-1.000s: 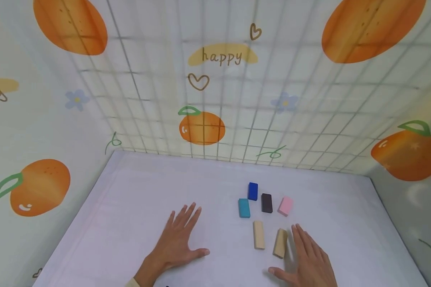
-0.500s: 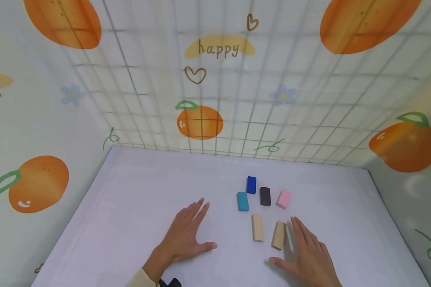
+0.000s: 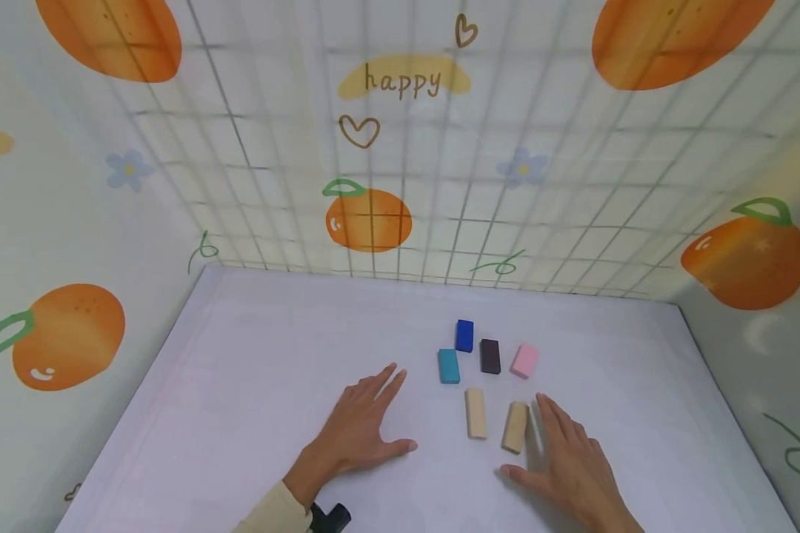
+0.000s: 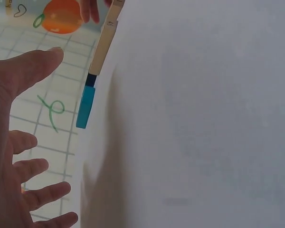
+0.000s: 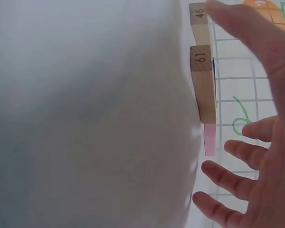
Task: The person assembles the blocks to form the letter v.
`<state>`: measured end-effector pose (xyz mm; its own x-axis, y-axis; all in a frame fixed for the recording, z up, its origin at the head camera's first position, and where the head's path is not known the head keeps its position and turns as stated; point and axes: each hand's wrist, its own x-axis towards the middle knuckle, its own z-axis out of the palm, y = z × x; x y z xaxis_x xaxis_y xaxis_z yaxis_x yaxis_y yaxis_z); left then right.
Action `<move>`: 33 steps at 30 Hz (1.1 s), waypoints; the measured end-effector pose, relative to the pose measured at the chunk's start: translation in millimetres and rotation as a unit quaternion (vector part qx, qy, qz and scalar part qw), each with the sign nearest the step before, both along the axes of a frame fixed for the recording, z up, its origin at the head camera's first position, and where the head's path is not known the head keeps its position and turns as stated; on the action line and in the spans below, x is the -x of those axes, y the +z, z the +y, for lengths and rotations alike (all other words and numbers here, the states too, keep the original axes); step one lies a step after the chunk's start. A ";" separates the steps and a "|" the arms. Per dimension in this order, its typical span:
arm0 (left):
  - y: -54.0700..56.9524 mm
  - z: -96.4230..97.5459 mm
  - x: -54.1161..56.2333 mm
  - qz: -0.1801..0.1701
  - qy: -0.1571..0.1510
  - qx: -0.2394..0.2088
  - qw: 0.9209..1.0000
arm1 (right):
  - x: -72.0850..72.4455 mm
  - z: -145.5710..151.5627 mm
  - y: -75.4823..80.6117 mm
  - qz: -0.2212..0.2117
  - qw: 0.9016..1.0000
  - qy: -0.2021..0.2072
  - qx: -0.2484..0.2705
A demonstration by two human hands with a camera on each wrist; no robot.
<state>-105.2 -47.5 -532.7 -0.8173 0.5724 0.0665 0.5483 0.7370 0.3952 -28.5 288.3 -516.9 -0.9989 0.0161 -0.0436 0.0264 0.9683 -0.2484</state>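
Head view: left hand point(image 3: 356, 429) and right hand point(image 3: 573, 465) have spread fingers; pale wooden block point(image 3: 476, 413) lies at the left's three o'clock, tan wooden block point(image 3: 515, 428) at the right's ten.

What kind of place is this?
Probably a little walled-in table spot: there's a white tabletop, patterned walls with oranges around its back and sides, and six small blocks lying on top. I can't tell what room it's in.

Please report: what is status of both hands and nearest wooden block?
Left grip, right grip: holding nothing. Wooden block marked 61: beside right grip, untouched. Nothing visible between them.
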 end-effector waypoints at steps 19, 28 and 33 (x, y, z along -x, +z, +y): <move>2.7 33.5 4.5 -0.026 -0.016 0.004 1.000 | 7.0 0.9 -2.2 -0.008 1.000 -0.009 -0.009; 0.0 42.4 8.8 -0.024 -0.017 0.017 0.999 | 7.9 -1.7 0.5 -0.026 0.999 -0.016 -0.009; -0.2 46.9 11.9 -0.033 -0.021 0.022 0.999 | 9.1 -2.3 0.0 -0.027 0.999 -0.016 -0.011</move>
